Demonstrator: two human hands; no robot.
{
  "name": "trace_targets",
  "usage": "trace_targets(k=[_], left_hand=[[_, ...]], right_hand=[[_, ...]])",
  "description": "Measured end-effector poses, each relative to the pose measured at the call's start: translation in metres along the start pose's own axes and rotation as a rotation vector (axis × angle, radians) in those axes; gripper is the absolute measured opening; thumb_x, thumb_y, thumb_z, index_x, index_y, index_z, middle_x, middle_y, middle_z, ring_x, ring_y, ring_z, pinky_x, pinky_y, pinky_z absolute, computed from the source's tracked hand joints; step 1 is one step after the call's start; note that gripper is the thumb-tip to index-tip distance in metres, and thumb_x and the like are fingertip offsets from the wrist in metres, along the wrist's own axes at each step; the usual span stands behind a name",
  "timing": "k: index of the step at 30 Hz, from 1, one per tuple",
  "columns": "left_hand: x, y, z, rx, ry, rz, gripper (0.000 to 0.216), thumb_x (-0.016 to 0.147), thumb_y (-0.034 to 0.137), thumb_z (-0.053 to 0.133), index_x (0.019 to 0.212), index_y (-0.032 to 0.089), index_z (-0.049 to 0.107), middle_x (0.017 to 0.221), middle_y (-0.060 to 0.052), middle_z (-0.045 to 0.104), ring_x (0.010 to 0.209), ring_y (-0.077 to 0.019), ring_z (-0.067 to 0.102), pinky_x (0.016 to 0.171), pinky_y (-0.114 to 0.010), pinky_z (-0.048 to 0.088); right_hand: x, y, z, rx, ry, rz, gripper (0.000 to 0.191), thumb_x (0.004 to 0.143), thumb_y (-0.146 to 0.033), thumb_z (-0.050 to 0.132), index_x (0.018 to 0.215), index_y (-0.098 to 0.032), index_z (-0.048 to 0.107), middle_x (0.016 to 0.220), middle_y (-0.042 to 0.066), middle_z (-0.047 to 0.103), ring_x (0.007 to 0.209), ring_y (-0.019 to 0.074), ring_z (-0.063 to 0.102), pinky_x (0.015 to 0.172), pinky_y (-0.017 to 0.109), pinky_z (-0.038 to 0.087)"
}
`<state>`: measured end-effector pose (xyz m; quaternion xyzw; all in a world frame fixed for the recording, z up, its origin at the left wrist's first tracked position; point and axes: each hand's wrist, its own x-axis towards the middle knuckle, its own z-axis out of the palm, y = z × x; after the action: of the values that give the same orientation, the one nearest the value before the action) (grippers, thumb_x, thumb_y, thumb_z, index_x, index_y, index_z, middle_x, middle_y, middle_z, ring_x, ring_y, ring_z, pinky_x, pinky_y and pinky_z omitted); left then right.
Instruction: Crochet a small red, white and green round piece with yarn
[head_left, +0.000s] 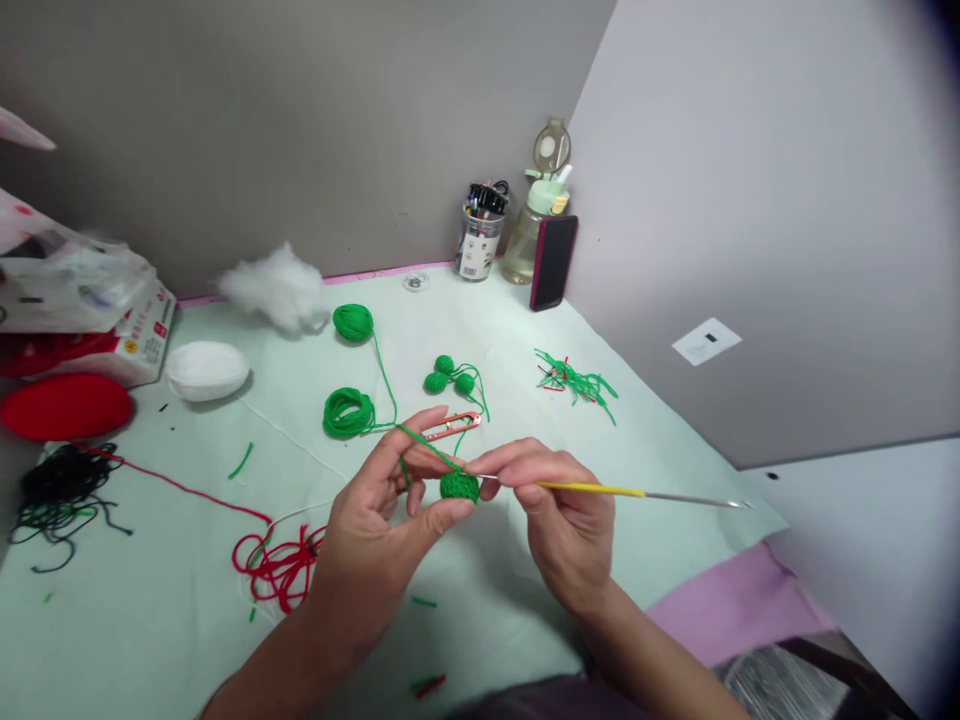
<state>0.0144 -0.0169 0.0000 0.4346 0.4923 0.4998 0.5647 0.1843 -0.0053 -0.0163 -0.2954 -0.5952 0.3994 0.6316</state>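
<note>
Hands sit close: left hand (375, 525) pinches green crochet ball (459, 487), right hand (562, 510) grips crochet hook (645, 493), its tip hidden.

Single view, head-worn. Faces forward and down over the tabletop (487, 330) toward the wall corner (592, 110). Close range: left hand (375, 530) and right hand (562, 515) sit just under the lens, lower centre.

Thread snips (452, 426) lie behind the hands, yarn coil (348, 412) leftward.
</note>
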Motion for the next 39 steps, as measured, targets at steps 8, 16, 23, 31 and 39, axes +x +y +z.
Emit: trace_targets(k=[8,16,23,31,39], left_hand=[[-0.002,-0.001,-0.002,0.066,-0.002,0.011,0.056,0.079,0.033,0.091,0.132,0.034,0.073,0.092,0.001,0.075,0.074,-0.0172,0.049,0.072,-0.031,0.045],[-0.004,-0.006,0.005,-0.036,0.006,-0.024,0.048,0.08,0.029,0.09,0.125,0.032,0.075,0.098,0.0,0.071,0.085,-0.0175,0.059,0.077,-0.029,0.047],[-0.008,-0.008,0.009,-0.105,-0.01,-0.012,0.054,0.077,0.03,0.093,0.127,0.028,0.072,0.097,-0.001,0.071,0.091,-0.0201,0.061,0.078,-0.03,0.048],[-0.009,-0.009,0.012,-0.248,-0.054,-0.104,0.075,0.08,0.035,0.092,0.147,0.029,0.059,0.098,-0.001,0.072,0.099,-0.0216,0.065,0.086,-0.033,0.048],[-0.002,0.004,0.005,-0.556,-0.317,-0.365,0.088,0.076,0.043,0.093,0.153,0.023,0.055,0.105,-0.006,0.072,0.09,-0.0173,0.06,0.087,-0.032,0.045]], right_hand=[[0.005,-0.005,-0.008,-0.087,-0.073,-0.017,0.016,0.105,-0.026,0.063,0.103,-0.025,0.079,0.092,0.007,0.084,0.082,0.0207,0.077,0.069,0.035,0.064],[-0.016,0.011,0.003,-0.241,0.032,-0.258,0.026,0.107,-0.027,0.057,0.115,-0.03,0.082,0.108,0.01,0.084,0.084,0.0228,0.077,0.065,0.039,0.064],[-0.012,0.004,0.013,-0.237,0.155,-0.242,0.017,0.104,-0.028,0.065,0.107,-0.032,0.081,0.092,0.007,0.083,0.078,0.0229,0.077,0.061,0.037,0.061],[-0.018,0.011,-0.004,-0.56,-0.002,-0.381,0.034,0.1,-0.017,0.068,0.129,-0.033,0.077,0.105,0.008,0.077,0.09,0.0227,0.075,0.068,0.036,0.063],[-0.009,0.0,0.0,-0.301,0.032,-0.258,0.028,0.103,-0.021,0.064,0.121,-0.036,0.081,0.099,0.006,0.079,0.081,0.0201,0.075,0.061,0.033,0.062]])
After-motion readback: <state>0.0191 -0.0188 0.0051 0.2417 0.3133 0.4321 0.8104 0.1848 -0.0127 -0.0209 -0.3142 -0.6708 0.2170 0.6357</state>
